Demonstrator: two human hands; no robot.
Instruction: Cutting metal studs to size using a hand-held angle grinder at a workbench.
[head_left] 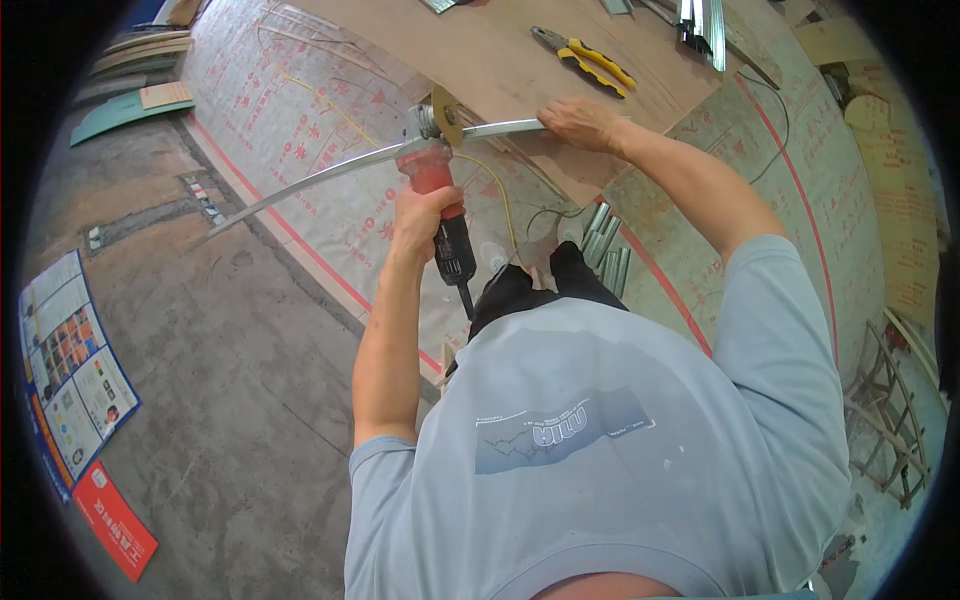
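Note:
My left hand point(418, 218) is wrapped round the red and black body of an angle grinder point(432, 172), its cord hanging from the lower end. The grinder's disc point(447, 116) stands upright at the metal strip, touching or very close to it; I cannot tell which. That long silvery metal strip point(335, 172) runs from the lower left up to the wooden board point(480, 60). At its right end my right hand point(580, 124) grips it over the board. Pliers with yellow and black handles point(590, 62) lie on the board just beyond my right hand.
Cut metal profiles point(703, 28) lie at the board's far right, and more metal pieces point(606, 240) are on the floor by my feet. A yellow cord point(500, 190) crosses the printed floor sheeting point(310, 120). Wooden scraps point(893, 410) lie at the right.

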